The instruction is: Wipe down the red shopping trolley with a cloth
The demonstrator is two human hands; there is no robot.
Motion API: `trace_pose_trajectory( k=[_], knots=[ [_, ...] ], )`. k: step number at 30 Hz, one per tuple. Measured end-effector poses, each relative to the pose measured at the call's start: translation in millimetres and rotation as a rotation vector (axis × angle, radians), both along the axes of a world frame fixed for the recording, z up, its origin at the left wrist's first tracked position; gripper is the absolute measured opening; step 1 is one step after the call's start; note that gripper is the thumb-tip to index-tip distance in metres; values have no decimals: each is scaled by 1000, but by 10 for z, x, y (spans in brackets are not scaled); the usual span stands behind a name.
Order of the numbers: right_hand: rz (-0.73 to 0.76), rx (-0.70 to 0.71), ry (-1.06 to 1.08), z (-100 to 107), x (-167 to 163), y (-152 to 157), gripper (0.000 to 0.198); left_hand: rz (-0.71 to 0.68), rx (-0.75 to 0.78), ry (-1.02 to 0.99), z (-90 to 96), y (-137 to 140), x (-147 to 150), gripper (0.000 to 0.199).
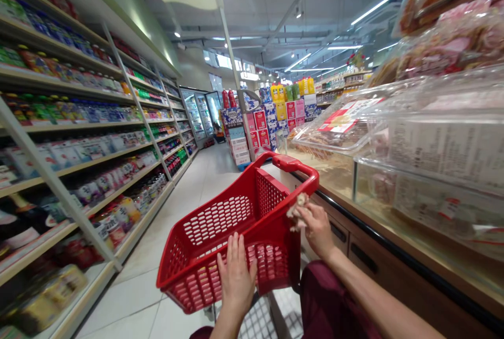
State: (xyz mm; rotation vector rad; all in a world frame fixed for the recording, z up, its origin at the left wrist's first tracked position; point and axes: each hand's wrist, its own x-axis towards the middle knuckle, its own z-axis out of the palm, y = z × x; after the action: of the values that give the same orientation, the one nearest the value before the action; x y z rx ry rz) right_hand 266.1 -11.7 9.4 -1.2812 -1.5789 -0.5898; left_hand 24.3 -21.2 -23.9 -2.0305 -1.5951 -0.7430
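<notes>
A red perforated plastic shopping cart basket stood in a supermarket aisle between pale shelves of bottles and packets and stacked clear plastic food trays. The left hand lay open against the basket's near side. The right hand pinched a crumpled cream cloth-like wad beside its handle end.

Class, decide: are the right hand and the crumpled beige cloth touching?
Touching: the head view shows the right hand gripping the crumpled beige cloth with no visible gap.
</notes>
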Motion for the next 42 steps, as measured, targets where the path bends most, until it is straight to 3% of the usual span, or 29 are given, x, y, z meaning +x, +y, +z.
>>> trace_pose_trajectory(
  k=[2,4,7,9,11,16,21,26,31,36,42],
  knots=[
    [19,-55,-26,-95,29,-33,28,-1,4,8,-11,12,-7,54],
    [21,-14,9,-44,99,-18,34,3,10,17,-24,27,-17,54],
    [-38,128,106,315,277,126,37,11,18,27,-36,38,-26,52],
    [-86,144,114,547,357,248,38,18,29,24,-37,38,-23,51],
    [-95,131,69,639,350,330,37,16,45,19,-34,38,-18,51],
    [69,66,-275,610,283,386,30,2,78,5,-44,56,-21,53],
    [-156,38,-145,731,416,439,29,-2,59,4,-38,31,-16,54],
    [94,5,-372,638,307,437,28,17,-6,8,17,-39,-5,54],
    [-40,16,-237,657,253,436,26,34,-56,20,44,-72,18,56],
    [150,-5,-367,541,61,386,29,48,-79,29,64,-92,38,55],
    [-25,12,-252,598,168,399,25,50,-97,23,56,-103,64,57]
  ],
)
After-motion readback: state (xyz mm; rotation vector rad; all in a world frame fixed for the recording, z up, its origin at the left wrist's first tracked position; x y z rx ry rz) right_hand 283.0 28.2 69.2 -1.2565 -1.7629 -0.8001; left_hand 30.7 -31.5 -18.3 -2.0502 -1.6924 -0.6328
